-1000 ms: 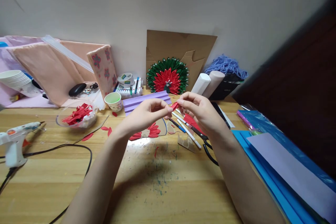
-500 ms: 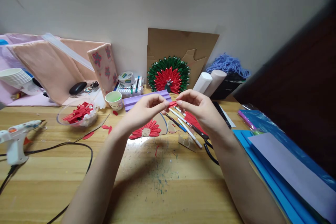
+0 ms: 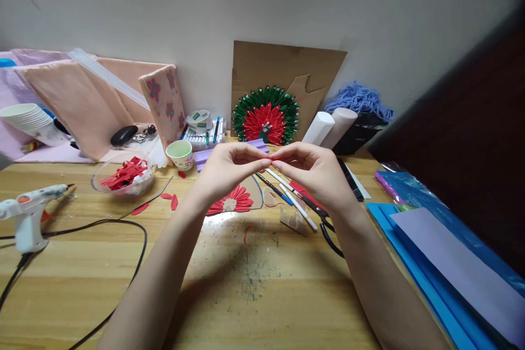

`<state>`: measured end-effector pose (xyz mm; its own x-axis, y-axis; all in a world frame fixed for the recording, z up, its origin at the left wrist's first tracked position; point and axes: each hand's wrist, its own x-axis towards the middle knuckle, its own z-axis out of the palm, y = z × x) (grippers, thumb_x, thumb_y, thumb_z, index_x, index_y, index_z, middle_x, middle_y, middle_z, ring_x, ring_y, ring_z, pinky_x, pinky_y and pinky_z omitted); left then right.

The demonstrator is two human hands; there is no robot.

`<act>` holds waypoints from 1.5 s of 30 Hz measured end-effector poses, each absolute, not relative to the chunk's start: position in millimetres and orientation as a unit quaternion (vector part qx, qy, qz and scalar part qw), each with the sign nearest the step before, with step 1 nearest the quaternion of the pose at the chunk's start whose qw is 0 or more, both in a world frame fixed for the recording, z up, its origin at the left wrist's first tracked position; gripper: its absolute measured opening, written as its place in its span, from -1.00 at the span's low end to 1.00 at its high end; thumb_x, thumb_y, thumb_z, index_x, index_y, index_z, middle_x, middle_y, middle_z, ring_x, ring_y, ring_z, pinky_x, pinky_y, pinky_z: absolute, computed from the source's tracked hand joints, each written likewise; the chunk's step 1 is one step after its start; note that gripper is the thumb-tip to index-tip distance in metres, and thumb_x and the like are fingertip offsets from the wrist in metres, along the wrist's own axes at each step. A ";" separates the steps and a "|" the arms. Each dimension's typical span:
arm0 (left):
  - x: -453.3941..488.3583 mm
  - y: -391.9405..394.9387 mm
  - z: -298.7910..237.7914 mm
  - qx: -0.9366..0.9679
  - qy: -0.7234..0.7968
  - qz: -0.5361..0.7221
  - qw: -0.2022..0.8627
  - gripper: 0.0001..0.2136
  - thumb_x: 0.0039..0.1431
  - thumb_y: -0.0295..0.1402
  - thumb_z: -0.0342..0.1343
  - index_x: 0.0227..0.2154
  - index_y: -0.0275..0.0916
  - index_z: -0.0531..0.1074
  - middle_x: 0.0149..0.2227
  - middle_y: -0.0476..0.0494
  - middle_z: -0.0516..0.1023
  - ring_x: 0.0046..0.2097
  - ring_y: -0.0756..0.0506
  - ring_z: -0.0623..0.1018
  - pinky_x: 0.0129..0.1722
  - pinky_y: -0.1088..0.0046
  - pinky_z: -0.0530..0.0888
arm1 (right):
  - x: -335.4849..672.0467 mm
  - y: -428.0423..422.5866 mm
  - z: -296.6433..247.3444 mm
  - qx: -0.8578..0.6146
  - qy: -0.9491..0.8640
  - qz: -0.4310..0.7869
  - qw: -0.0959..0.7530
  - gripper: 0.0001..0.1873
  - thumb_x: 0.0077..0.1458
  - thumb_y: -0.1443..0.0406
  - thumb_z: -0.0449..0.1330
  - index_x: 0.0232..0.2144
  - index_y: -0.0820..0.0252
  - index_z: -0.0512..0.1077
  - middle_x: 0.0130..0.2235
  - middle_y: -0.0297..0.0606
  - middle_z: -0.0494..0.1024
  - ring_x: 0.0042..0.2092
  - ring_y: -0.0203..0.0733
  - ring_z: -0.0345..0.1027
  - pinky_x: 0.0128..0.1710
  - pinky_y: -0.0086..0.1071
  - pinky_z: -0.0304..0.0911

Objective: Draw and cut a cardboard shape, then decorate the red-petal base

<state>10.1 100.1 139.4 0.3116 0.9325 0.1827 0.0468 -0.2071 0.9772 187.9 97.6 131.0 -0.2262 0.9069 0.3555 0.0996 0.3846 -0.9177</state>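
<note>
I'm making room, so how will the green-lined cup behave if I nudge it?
The cup looks like thin paper, so it's probably light and might dent if squeezed. It narrows toward the bottom, so a high push could tip it.

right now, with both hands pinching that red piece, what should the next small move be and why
Perhaps ease the left hand and right hand slightly apart: both pinch the red piece, almost hiding it between them, so its shape can't be checked.
</note>
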 end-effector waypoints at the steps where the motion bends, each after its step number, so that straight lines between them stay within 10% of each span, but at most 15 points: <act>1: 10.2 100.3 138.7 0.636 0.379 0.453 0.497 -0.82 -0.08 -0.36 0.29 -0.37 -0.33 0.55 -0.36 -0.15 0.61 -0.30 -0.02 0.56 -0.24 0.48 0.48 | 187.8 97.6 130.9 -0.376 -0.668 0.402 0.500 -0.82 -0.08 0.24 0.33 -0.37 0.20 0.52 -0.34 -0.25 0.59 -0.30 -0.20 0.48 -0.25 -0.33 0.42; 23: 14.8 96.0 139.4 0.724 0.376 0.528 0.236 -0.94 0.05 -0.43 0.21 -0.42 -0.25 0.57 -0.38 -0.12 0.63 -0.34 -0.04 0.58 -0.31 0.45 0.52 | 184.5 95.8 130.1 -0.376 -0.668 0.311 0.562 -0.91 -0.05 0.31 0.31 -0.40 0.20 0.53 -0.38 -0.28 0.59 -0.33 -0.23 0.49 -0.26 -0.33 0.44; 45: 15.4 94.6 138.2 0.748 0.321 0.545 0.203 -0.91 0.07 -0.44 0.20 -0.35 -0.22 0.57 -0.34 -0.12 0.61 -0.31 -0.03 0.57 -0.28 0.44 0.51 | 187.9 96.7 133.2 -0.379 -0.644 0.365 0.555 -0.89 -0.08 0.28 0.34 -0.44 0.19 0.51 -0.41 -0.32 0.57 -0.34 -0.28 0.45 -0.30 -0.41 0.39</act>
<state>15.4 94.6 138.2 0.2006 0.7009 0.6845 0.2597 -0.7117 0.6527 187.9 96.7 133.2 -0.0969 0.8938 0.4379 0.0834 0.4457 -0.8913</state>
